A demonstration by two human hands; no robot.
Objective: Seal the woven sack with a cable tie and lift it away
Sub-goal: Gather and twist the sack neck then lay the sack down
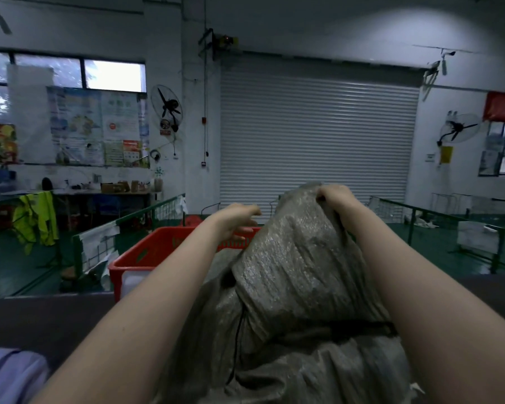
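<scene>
A grey woven sack (pixel 298 281) fills the lower middle of the head view, raised toward me. A black cable tie (pixel 359 328) cinches it across the lower part, with a thin black tail (pixel 237 339) hanging down the left side. My right hand (pixel 334 196) is clenched on the sack's far top end. My left hand (pixel 239 218) hovers just left of the sack with fingers spread, holding nothing.
A red plastic crate (pixel 146 258) stands behind the sack on the left. A dark table surface (pixel 41 319) runs across the front. Green metal railings (pixel 134 220) border the floor, with a rolling shutter door (pixel 318 135) beyond. Hi-vis vests (pixel 37 220) hang at left.
</scene>
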